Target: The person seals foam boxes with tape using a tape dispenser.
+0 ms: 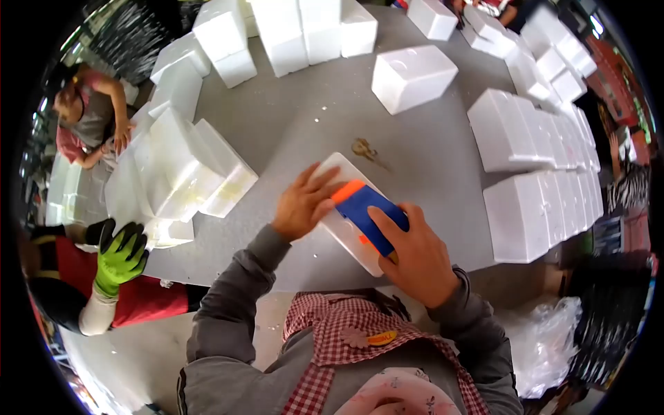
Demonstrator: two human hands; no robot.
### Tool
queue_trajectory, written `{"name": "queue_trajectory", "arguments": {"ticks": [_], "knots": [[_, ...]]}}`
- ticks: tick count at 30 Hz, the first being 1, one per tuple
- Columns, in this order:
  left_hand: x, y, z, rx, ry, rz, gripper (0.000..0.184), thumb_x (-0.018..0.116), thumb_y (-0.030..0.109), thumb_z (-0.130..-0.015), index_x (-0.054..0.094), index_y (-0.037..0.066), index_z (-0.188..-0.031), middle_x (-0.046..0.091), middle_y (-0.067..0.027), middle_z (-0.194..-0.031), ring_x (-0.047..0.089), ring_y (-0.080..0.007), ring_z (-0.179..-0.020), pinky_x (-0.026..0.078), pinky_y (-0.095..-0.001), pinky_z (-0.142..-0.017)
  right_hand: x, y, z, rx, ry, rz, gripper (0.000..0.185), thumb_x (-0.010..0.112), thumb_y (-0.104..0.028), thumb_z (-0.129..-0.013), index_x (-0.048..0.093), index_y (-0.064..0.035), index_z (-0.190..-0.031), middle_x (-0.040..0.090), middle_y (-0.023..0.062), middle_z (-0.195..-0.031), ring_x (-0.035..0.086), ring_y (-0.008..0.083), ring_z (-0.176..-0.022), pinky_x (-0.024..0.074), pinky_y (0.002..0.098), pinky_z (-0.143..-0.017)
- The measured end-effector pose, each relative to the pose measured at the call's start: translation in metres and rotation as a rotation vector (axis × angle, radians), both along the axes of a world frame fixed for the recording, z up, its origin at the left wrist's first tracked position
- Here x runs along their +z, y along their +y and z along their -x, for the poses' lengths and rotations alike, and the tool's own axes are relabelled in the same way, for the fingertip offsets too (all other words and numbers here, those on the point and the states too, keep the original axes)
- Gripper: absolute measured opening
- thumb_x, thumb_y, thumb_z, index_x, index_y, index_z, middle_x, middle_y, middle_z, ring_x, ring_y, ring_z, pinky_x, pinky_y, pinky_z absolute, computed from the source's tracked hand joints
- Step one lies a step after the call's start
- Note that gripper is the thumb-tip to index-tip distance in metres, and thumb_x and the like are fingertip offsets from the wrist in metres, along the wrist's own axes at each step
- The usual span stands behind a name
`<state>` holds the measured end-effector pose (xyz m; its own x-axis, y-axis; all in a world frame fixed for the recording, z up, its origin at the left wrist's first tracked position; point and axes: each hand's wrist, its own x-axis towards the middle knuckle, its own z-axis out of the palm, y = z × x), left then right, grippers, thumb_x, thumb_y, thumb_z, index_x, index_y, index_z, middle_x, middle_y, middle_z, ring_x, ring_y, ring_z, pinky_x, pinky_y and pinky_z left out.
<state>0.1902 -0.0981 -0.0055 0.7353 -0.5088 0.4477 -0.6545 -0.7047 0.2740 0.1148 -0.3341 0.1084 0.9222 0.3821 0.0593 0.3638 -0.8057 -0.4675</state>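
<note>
We see the right hand (418, 252) closed around the near end of a blue tool (371, 216), its fingers wrapped over the far side and its thumb along the top. The tool sits within and ahead of that grip, slanting forward and to the left, with its orange end pointing at the left hand (301, 205). It lies over a white slab (344, 235), though we cannot tell whether its underside touches.

The left hand holds nothing; we find it flat with the fingers apart, reaching over the slab's left edge. Its fingertips are right by the orange end, and we cannot tell whether they meet it. The slab lies aslant under both hands, near our edge of the grey table (297, 128).

Just past the slab we see scissors (362, 147), and farther off a lone box (413, 86) on its side or base; we cannot tell which. To our right stand boxes (517, 216) in rows, to our left a leaning stack (183, 166). A co-worker's green glove (123, 257) is beside that stack, well apart from our own hands.
</note>
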Motion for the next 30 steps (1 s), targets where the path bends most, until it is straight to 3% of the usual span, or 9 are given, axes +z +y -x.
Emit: {"name": "queue_trajectory", "arguments": {"ticks": [4,8,12,13,14,18,23,27,30], "knots": [[0.011,-0.011,0.001,0.076,0.165,0.050,0.028,0.048,0.026,-0.086,0.061,0.024,-0.110,0.047,0.0004,-0.128,0.049,-0.0295,-0.105,0.047,-0.0369,-0.082,-0.032,-0.080,0.073,-0.075,-0.009,-0.116,0.056,0.072,-0.009,-0.065,0.051,-0.0158,-0.116,0.044,0.0178,-0.108,0.050,0.0354,-0.094,0.0457,0.0392,-0.079],[0.018,-0.025,0.002,0.123,0.163,0.019,0.027,0.048,0.024,-0.086,0.061,0.024,-0.109,0.051,0.0019,-0.124,0.050,-0.0282,-0.104,0.049,-0.0355,-0.079,-0.171,-0.112,0.155,-0.225,-0.118,-0.365,0.061,0.067,-0.003,-0.068,0.044,-0.0136,-0.123,0.043,0.0173,-0.113,0.049,0.0312,-0.098,0.0430,0.0386,-0.083],[0.003,-0.045,-0.053,0.149,0.112,-0.023,0.027,0.047,0.028,-0.087,0.062,0.021,-0.108,0.055,0.0038,-0.118,0.050,-0.0281,-0.103,0.044,-0.0377,-0.085,-0.240,-0.078,0.110,-0.480,-0.326,-0.465,0.064,0.061,0.001,-0.073,0.033,-0.0092,-0.130,0.043,0.0131,-0.119,0.049,0.0264,-0.103,0.0409,0.0336,-0.088],[-0.001,-0.050,-0.075,0.133,0.050,-0.051,0.027,0.047,0.030,-0.087,0.062,0.020,-0.107,0.056,0.0040,-0.116,0.050,-0.0283,-0.103,0.040,-0.0392,-0.090,-0.250,-0.082,0.089,-0.508,-0.206,-0.763,0.063,0.059,0.001,-0.074,0.032,-0.0075,-0.130,0.042,0.0147,-0.121,0.047,0.0262,-0.108,0.0396,0.0346,-0.090],[0.013,-0.069,-0.085,0.152,-0.006,-0.051,0.034,0.048,0.033,-0.086,0.058,0.018,-0.114,0.054,-0.0025,-0.118,0.047,-0.0294,-0.107,0.029,-0.0433,-0.099,-0.254,-0.089,0.066,-0.521,-0.086,-1.062,0.061,0.057,0.001,-0.075,0.031,-0.0058,-0.130,0.040,0.0163,-0.124,0.044,0.0260,-0.113,0.0384,0.0355,-0.092],[-0.006,-0.093,-0.127,-0.158,-0.196,-0.297,0.042,0.048,0.039,-0.084,0.048,0.026,-0.125,0.046,-0.0130,-0.118,0.042,-0.0298,-0.112,0.025,-0.0459,-0.098,-0.162,-0.127,-0.013,-0.633,0.418,-1.339,0.059,0.052,0.000,-0.078,0.028,-0.0056,-0.132,0.047,0.0074,-0.116,0.047,0.0171,-0.107,0.0392,0.0287,-0.091],[-0.014,-0.102,-0.137,-0.151,-0.124,-0.262,0.041,0.047,0.042,-0.084,0.050,0.029,-0.122,0.051,-0.0124,-0.107,0.047,-0.0299,-0.100,0.031,-0.0441,-0.091,-0.215,-0.065,0.063,-0.681,0.057,-1.284,0.062,0.054,-0.002,-0.078,0.025,-0.0047,-0.133,0.044,0.0101,-0.121,0.044,0.0191,-0.110,0.0378,0.0304,-0.093],[-0.015,-0.090,-0.070,0.256,-0.023,-0.389,0.042,0.050,0.043,-0.083,0.050,0.028,-0.122,0.053,-0.0109,-0.092,0.049,-0.0303,-0.082,0.041,-0.0428,-0.073,-0.214,-0.009,0.076,-0.782,0.225,-1.368,0.062,0.053,-0.006,-0.078,0.025,-0.0063,-0.133,0.044,0.0138,-0.121,0.044,0.0224,-0.111,0.0365,0.0330,-0.094],[-0.011,-0.075,-0.014,0.585,0.401,-0.383,0.047,0.052,0.044,-0.081,0.048,0.028,-0.125,0.051,-0.0145,-0.096,0.049,-0.0336,-0.085,0.044,-0.0431,-0.070,-0.220,-0.058,-0.014,-0.707,0.280,-1.267,0.055,0.054,-0.009,-0.078,0.031,-0.0040,-0.128,0.048,0.0136,-0.114,0.048,0.0224,-0.103,0.0401,0.0326,-0.089]]}}
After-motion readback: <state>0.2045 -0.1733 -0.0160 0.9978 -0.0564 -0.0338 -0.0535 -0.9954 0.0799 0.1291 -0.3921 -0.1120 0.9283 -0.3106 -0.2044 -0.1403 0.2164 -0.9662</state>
